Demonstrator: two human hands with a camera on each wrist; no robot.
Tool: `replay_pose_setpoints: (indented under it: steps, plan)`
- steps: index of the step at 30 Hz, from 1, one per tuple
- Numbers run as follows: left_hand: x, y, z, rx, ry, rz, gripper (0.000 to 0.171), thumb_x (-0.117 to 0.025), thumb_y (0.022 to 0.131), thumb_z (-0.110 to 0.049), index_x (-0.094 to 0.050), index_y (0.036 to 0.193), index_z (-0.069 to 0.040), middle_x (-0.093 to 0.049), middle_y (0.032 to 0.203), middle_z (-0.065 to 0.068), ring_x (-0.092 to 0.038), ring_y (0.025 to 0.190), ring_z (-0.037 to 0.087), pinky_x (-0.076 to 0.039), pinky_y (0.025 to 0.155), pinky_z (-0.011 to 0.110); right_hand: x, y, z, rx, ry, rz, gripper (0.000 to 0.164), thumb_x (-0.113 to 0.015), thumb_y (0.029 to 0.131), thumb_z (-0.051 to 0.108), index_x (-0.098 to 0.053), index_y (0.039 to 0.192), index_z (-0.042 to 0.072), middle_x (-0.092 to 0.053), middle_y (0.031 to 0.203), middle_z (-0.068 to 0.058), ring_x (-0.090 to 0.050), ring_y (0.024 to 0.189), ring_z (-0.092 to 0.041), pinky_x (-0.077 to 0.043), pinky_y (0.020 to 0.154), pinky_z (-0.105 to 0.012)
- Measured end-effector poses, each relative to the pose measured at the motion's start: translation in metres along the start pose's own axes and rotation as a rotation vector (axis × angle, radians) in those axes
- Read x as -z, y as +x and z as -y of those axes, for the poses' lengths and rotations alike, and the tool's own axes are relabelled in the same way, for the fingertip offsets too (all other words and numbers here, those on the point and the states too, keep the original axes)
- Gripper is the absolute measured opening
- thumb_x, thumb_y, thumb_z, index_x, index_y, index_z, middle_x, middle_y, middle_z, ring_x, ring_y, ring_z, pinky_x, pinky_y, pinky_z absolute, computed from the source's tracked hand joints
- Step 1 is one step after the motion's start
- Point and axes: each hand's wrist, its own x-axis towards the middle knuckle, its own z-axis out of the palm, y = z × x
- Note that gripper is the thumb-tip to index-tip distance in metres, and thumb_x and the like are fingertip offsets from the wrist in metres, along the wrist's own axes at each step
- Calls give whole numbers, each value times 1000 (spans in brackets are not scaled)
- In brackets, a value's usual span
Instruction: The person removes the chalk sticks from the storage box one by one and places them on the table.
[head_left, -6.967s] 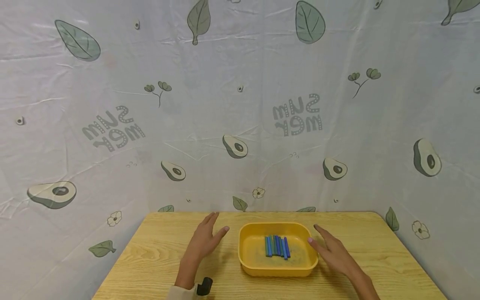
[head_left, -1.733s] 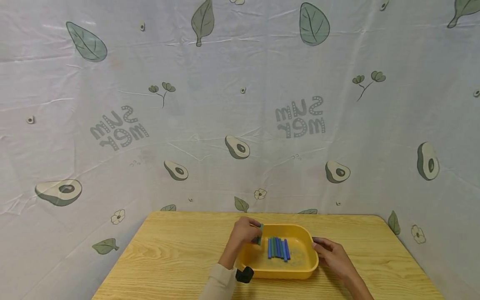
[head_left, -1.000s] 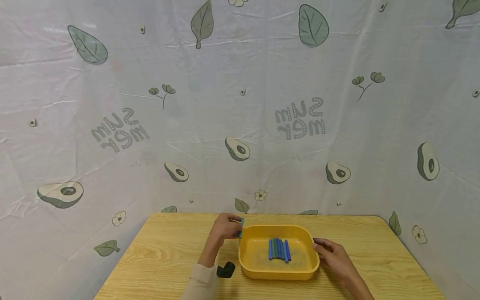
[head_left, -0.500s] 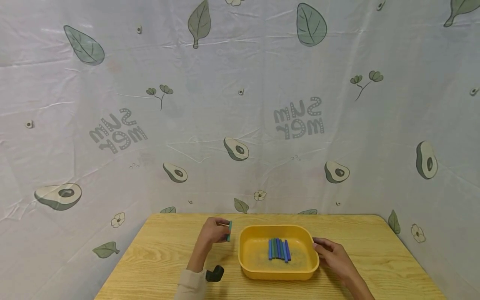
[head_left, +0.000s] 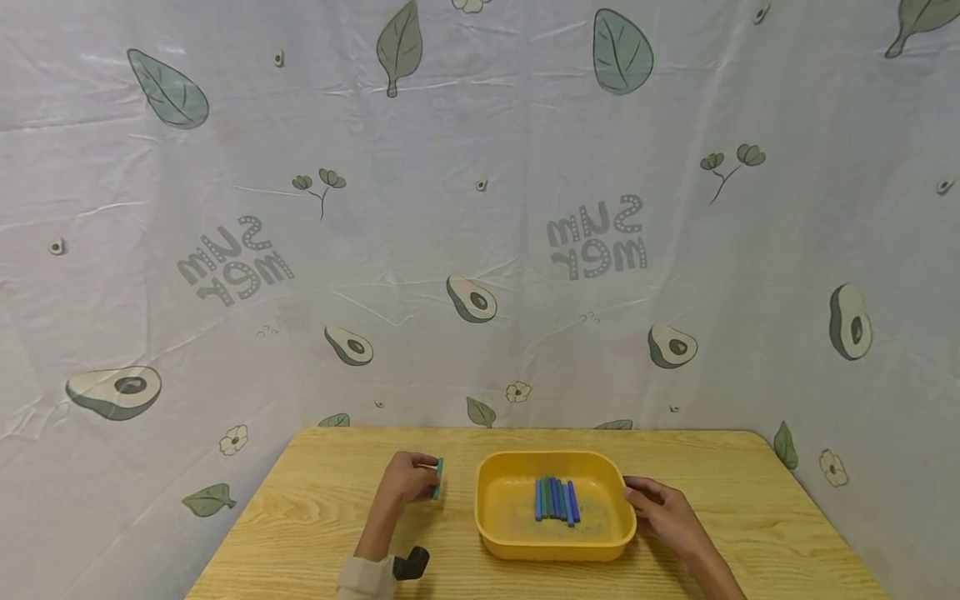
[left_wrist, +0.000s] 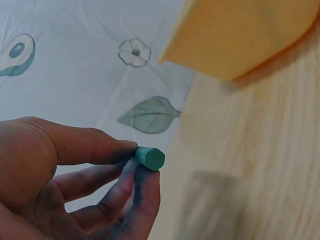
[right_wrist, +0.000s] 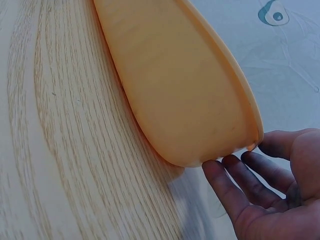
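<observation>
Between thumb and fingertips my left hand (head_left: 408, 477) pinches a green chalk stick (left_wrist: 151, 158), held over the table left of the yellow tray (head_left: 555, 551). The left wrist view shows the stick's flat end facing the camera and dark smudges on the fingers. Inside the tray lies a row of several blue and green chalk sticks (head_left: 557, 498), side by side, with powdery marks around them. My right hand (head_left: 662, 506) grips the tray's right end; in the right wrist view the thumb is at the rim and the fingertips are against the outer wall.
The tray stands on a light wood table (head_left: 315, 508). Behind the table hangs a pale curtain (head_left: 420, 233) printed with leaves and avocados. A black device (head_left: 411, 564) sits at the left wrist, by the sleeve.
My left hand took the green chalk stick from the row's left end, lifted it over the tray's left rim, and carried it left and lower. The right hand came to the tray and stays there.
</observation>
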Motion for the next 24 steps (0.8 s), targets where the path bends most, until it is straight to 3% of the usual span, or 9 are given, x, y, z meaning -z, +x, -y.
replay_pose_setpoints:
  steps: [9, 24]
  plan:
    - [1, -5, 17, -18, 69, -34, 37, -68, 92, 0, -70, 126, 15, -76, 109, 27, -75, 78, 19, -66, 69, 37, -1, 0, 0, 5, 15, -4, 55, -59, 112, 23, -50, 154, -11, -60, 148, -32, -72, 124, -35, -66, 91, -42]
    - [-4, -4, 35, -34, 131, -83, 36, -71, 85, 0, -73, 118, 16, -77, 95, 22, -76, 72, 24, -66, 64, 38, 0, 0, -1, 9, 4, 2, 55, -58, 112, 23, -49, 154, -11, -58, 150, -32, -71, 127, -38, -66, 92, -42]
